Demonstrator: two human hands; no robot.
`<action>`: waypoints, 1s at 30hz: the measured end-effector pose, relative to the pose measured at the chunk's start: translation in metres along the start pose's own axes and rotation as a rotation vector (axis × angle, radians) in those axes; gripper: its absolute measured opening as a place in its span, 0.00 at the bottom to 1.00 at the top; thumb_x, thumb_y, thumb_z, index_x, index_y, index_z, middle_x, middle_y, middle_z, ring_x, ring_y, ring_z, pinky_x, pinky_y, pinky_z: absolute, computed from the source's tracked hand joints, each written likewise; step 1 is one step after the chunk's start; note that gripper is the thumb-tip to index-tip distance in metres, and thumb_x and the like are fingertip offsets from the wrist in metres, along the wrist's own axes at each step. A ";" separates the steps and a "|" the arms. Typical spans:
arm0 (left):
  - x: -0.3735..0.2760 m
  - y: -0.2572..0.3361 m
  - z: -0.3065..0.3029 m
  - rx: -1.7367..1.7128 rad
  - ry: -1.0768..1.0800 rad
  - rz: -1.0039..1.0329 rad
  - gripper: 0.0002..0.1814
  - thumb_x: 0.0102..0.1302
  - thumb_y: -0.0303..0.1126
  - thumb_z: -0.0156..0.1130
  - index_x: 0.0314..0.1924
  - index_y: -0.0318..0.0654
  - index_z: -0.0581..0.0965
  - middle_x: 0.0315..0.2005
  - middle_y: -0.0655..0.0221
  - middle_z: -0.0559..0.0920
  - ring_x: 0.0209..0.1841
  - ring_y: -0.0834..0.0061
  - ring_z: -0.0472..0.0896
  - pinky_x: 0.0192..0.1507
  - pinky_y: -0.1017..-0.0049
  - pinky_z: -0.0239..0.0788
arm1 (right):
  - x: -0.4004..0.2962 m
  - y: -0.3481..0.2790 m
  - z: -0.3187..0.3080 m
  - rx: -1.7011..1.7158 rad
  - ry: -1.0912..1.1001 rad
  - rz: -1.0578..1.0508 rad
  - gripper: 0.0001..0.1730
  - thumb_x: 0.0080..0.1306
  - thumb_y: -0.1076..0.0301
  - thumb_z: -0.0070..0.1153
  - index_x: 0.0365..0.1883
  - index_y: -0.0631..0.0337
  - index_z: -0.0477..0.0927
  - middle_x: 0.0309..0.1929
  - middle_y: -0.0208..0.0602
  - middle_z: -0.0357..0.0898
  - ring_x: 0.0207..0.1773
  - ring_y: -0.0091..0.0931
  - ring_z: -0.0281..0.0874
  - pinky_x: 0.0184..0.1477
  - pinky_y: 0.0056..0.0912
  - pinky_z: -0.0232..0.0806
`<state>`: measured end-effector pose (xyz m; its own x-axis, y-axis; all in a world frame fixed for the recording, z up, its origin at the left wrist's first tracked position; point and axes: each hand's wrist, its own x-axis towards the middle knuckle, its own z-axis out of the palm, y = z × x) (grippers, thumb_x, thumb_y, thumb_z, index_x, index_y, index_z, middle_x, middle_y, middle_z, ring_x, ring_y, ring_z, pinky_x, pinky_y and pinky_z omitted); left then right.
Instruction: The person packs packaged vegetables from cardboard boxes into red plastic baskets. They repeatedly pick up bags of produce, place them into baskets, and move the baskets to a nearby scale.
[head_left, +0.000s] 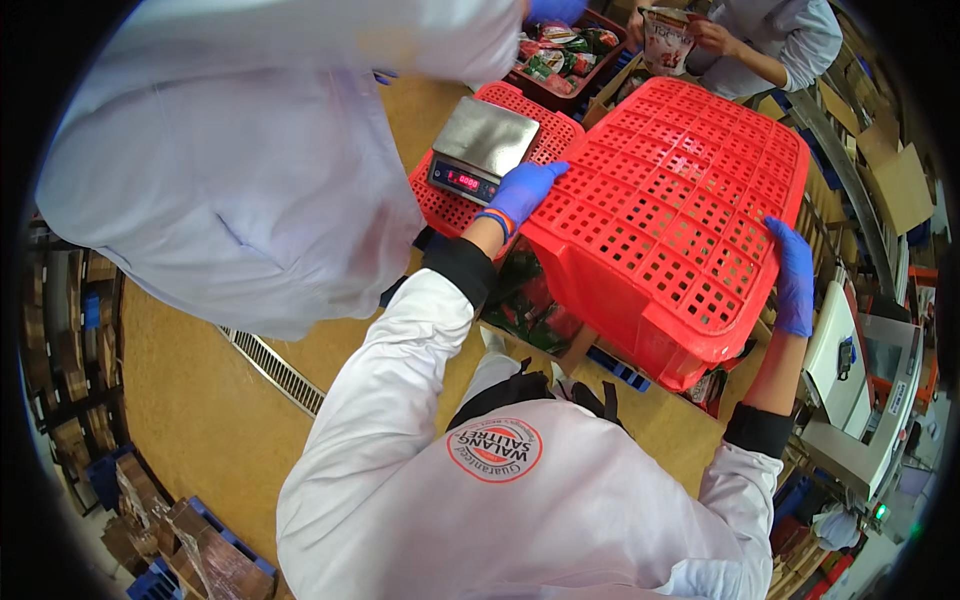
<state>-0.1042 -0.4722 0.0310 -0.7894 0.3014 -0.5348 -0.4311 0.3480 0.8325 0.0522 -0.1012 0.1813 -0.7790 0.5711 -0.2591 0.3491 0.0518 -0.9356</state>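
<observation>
A large red perforated plastic crate (667, 195) is in front of me, its grid bottom facing up and its solid side wall towards me. My left hand (523, 191), in a blue glove, grips its left edge close to the digital scale. Against the opposite edge, my gloved right hand (793, 277) presses with fingers along the rim. The digital bench scale (487, 139) has a steel platform with nothing on it and a lit red display. It rests on another upturned red crate (442, 202). Below the large crate, an open carton (536, 300) of packaged goods is partly hidden.
A co-worker in a white coat (240, 187) stands close on the left. Another person's hands (712, 37) hold a printed pouch (667, 41) beyond the crate. A dark red bin (562, 60) holds several packs. At right are a machine (862, 397) and a metal rail (847, 172).
</observation>
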 end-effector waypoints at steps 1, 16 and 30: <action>0.003 -0.002 0.000 0.003 -0.003 0.004 0.29 0.62 0.51 0.60 0.45 0.26 0.79 0.39 0.58 0.83 0.37 0.69 0.82 0.42 0.72 0.73 | 0.001 0.001 -0.001 0.019 -0.012 0.002 0.15 0.60 0.65 0.59 0.42 0.67 0.81 0.39 0.37 0.83 0.39 0.24 0.80 0.45 0.26 0.71; 0.040 -0.040 0.004 -0.229 0.109 0.073 0.21 0.66 0.42 0.57 0.51 0.32 0.77 0.47 0.67 0.81 0.46 0.78 0.78 0.50 0.78 0.68 | 0.013 0.004 0.000 0.054 -0.066 0.015 0.19 0.60 0.63 0.61 0.46 0.66 0.81 0.41 0.37 0.83 0.42 0.24 0.80 0.48 0.25 0.70; 0.000 0.014 -0.001 0.359 0.229 0.059 0.40 0.61 0.61 0.54 0.55 0.27 0.74 0.49 0.50 0.79 0.47 0.59 0.80 0.53 0.68 0.69 | 0.034 0.013 -0.002 0.122 -0.103 -0.076 0.18 0.63 0.63 0.58 0.47 0.66 0.80 0.43 0.35 0.82 0.44 0.24 0.79 0.51 0.25 0.69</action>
<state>-0.1107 -0.4683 0.0423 -0.9020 0.1396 -0.4085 -0.2349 0.6353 0.7357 0.0316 -0.0796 0.1607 -0.8523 0.4819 -0.2034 0.2258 -0.0119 -0.9741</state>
